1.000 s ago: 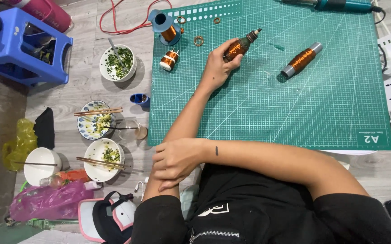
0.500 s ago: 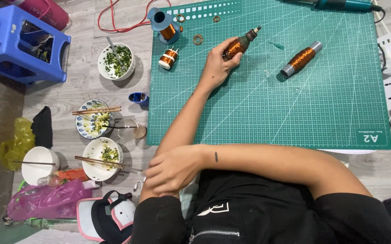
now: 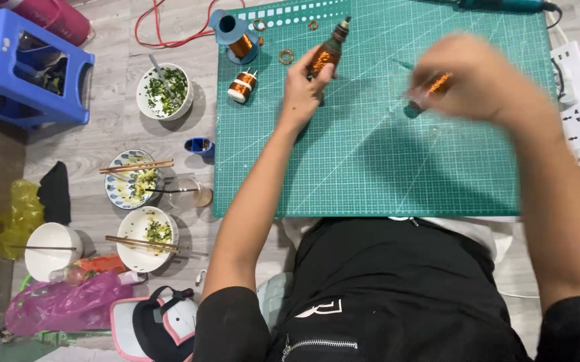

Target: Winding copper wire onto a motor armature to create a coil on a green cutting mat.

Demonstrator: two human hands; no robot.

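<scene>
Head view: left hand [image 3: 303, 84] grips a copper-wound coil [image 3: 325, 55] on the green cutting mat [image 3: 370, 167]; blurred right hand [image 3: 477, 77] clutches another coil [image 3: 437, 84]. Hasty motion risks snagging wire.

Bright, even light; soft shadows on green cutting mat [image 3: 383, 154]; right hand [image 3: 477, 77] motion-blurred; rest sharp.

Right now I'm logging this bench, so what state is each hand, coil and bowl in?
left hand: gripping a copper-wound rod coil, tilted on the green cutting mat
right hand: blurred, closed on a second copper-wound rod
small white copper-wire spool: upright, untouched
blue wire spool: lying at the mat's corner
white herb bowl: spoon inside
</scene>
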